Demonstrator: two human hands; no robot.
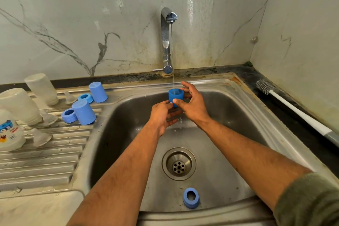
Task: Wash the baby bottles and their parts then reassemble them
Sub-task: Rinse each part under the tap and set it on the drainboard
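Note:
Over the steel sink (229,108), both hands hold a blue bottle cap (175,95) mouth-up under the running water from the tap (167,40). My right hand (192,105) pinches the cap between thumb and fingers. My left hand (162,115) touches the cap's underside with its fingertips. A blue collar ring (191,197) lies in the sink near the front wall. On the draining board (42,163) at the left stand two blue caps (98,91) (84,112), two blue rings (85,98) (68,115), three upturned whitish bottles (42,89) (20,105) (10,134) and clear teats (40,137).
A bottle brush (293,108) with a white handle lies on the dark counter to the right of the sink. The drain (178,164) sits in the sink's middle. Marble walls close off the back and right side.

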